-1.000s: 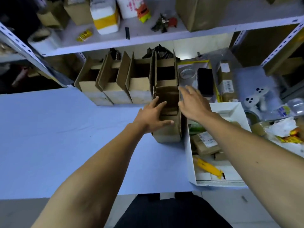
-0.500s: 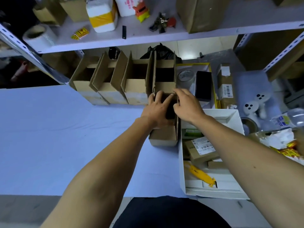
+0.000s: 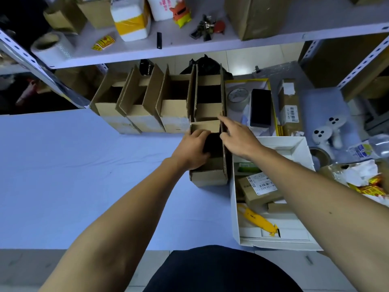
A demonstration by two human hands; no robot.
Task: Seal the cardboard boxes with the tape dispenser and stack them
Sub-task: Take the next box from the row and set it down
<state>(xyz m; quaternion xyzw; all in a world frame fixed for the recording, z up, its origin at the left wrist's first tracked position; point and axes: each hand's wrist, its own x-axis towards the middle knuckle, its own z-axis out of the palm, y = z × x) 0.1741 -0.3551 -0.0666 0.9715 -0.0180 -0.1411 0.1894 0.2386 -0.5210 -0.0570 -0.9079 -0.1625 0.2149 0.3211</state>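
Gripping open carton (unlabelled), left hand, right hand on flap

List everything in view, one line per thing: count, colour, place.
near cardboard box: one, brown, open, table centre
row of cardboard boxes: four, brown, open, behind it
table: one, light blue, below
white tray: one, right, holds small labelled parcels
yellow utility knife: one, in tray
black phone: one, behind tray
tape roll: one, greyish, left of phone
shelf: one, white, above, cluttered
left hand: fingers curled over near box's left wall
right hand: fingers straight, touching its right flap
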